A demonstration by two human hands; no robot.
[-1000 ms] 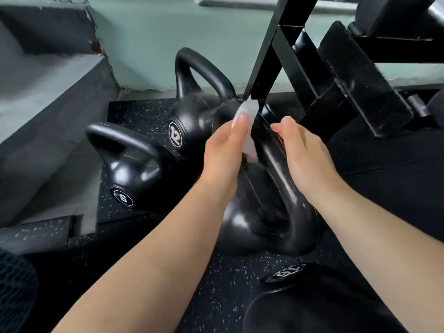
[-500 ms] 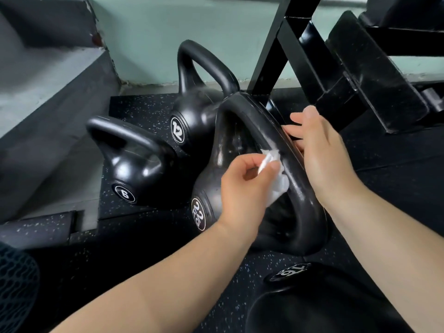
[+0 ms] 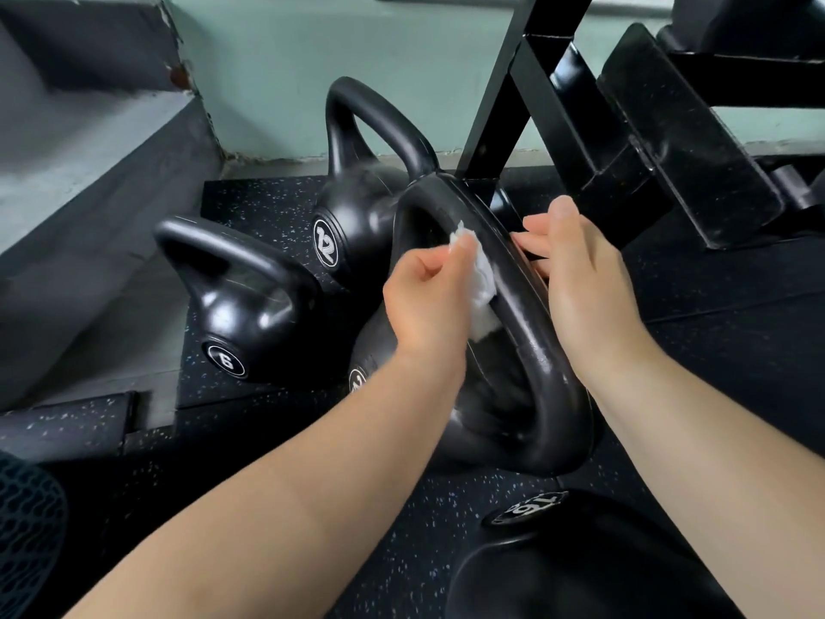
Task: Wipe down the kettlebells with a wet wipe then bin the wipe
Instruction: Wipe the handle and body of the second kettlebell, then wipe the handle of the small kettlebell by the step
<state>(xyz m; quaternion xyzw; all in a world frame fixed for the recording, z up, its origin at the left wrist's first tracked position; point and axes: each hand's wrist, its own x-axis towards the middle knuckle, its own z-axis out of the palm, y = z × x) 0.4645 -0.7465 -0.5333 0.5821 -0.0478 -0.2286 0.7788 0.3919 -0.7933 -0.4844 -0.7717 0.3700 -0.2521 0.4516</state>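
Speckled rubber floor (image 3: 268, 189), black rack leg (image 3: 504, 105) just behind. Glossy 12 bell (image 3: 357, 207) & 6 bell (image 3: 250, 314) sit left, 16 bell (image 3: 558, 574) nearest. L hand (image 3: 428, 301) grip pinches crumpled white wipe (image 3: 482, 288) vs inner side of big bell (image 3: 527, 314) loop handle. R hand (image 3: 585, 283) unclenched, fingers straight on outer side.

Past the fingers (image 3: 533, 227) we see a pale green wall (image 3: 277, 73). Left of them is a grey stepped ledge (image 3: 89, 140) (chipped where it meets the wall), right of them a black steel rack (image 3: 506, 105), beneath them speckled black rubber flooring (image 3: 250, 198).
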